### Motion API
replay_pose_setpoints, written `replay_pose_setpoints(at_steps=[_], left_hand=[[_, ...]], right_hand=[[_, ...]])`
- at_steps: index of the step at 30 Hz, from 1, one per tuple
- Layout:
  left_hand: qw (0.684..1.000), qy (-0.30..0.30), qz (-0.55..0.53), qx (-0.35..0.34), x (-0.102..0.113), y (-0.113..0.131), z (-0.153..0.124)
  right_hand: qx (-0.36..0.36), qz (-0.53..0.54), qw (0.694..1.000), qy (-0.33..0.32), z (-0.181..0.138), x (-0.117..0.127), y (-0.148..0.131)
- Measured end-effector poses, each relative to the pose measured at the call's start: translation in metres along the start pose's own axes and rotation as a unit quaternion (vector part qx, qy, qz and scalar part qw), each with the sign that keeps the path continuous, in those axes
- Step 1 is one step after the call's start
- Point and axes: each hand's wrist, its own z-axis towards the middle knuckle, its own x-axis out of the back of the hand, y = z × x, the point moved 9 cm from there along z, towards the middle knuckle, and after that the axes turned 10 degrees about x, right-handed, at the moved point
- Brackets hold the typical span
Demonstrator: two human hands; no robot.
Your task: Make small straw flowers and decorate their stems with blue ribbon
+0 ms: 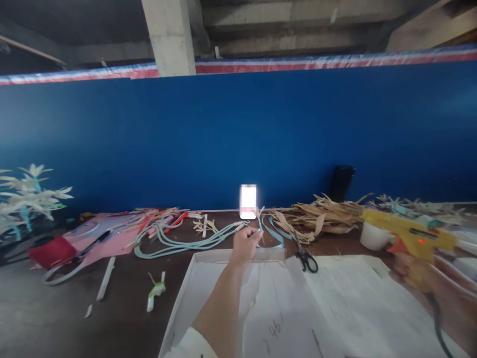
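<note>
Glue gun (410, 237) in R hand (415, 272); L hand (244, 244) pinches thin strip (260, 221)

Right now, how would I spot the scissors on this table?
Find the white tray mid-table, under the left hand. Off its far right corner, before the pile of dry leaves, lie the scissors. Their black loop handles set them apart from the pale strips around.

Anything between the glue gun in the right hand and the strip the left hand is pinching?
Nothing visible in the air between the glue gun and the strip. Black scissors and a dried-leaf pile lie on the table under that line.
</note>
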Motion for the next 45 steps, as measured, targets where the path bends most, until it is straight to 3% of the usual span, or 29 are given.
replay_pose_setpoints(at_steps=[3,6,13,19,26,32,45], left_hand=[[1.000,-0.006,-0.014,-0.004,-0.001,0.000,0.000],[1.000,-0.002,-0.015,0.002,-0.001,0.000,0.000],[1.000,-0.009,-0.018,0.008,-0.004,0.006,-0.003],[1.000,0.001,-0.007,0.006,-0.003,0.009,-0.006],[1.000,-0.005,0.008,-0.002,-0.005,0.012,-0.008],[0.999,0.000,0.028,-0.019,-0.005,0.014,-0.007],[0.999,-0.004,0.040,-0.028,-0.006,0.016,-0.007]], right_hand=[[0.077,0.028,0.996,-0.019,-0.020,-0.029,-0.030],[0.099,0.010,0.993,-0.063,-0.036,-0.057,-0.039],[0.142,-0.084,0.969,-0.181,-0.045,-0.098,-0.020],[0.175,-0.108,0.949,-0.238,-0.059,-0.123,-0.006],[0.172,-0.177,0.933,-0.261,-0.068,-0.139,0.008],[0.206,-0.195,0.930,-0.235,-0.077,-0.145,0.001],[0.184,-0.230,0.909,-0.295,-0.069,-0.156,0.029]])
